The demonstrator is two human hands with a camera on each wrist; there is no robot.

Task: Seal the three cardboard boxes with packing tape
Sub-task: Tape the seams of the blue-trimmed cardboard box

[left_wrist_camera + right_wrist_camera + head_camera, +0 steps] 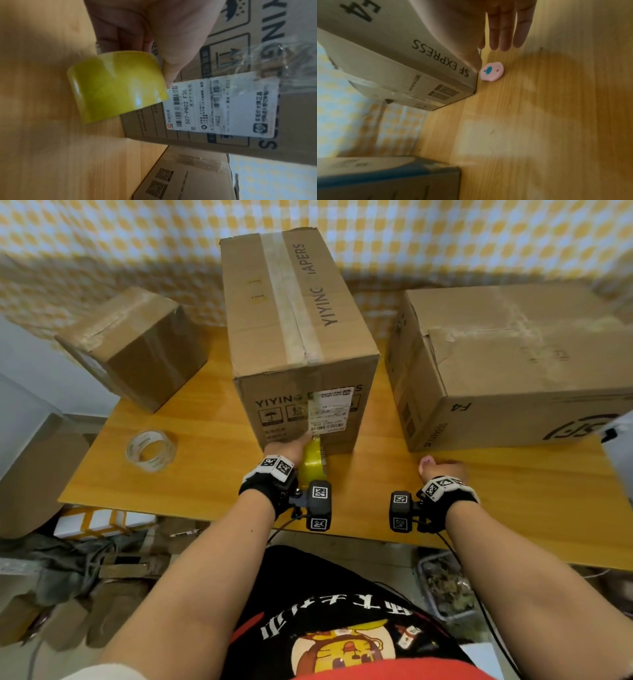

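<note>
Three cardboard boxes stand on the wooden table (205, 474): a small one (137, 344) at the left, a tall printed one (294, 302) in the middle, a wide one (513, 371) at the right. My left hand (286, 445) grips a yellow tape roll (116, 86) low against the middle box's front face, by the white shipping label (223, 105). Clear tape lies wrinkled over that label's upper part. My right hand (505, 27) hovers with straight fingers over the table beside the wide box's corner. A small pink round cutter (491, 71) lies just beyond its thumb.
A second, clear tape roll (150, 451) lies on the table's left front. The boxes fill the back of the table, with narrow gaps between them. A checked cloth hangs behind. Cardboard and clutter sit on the floor under the front edge.
</note>
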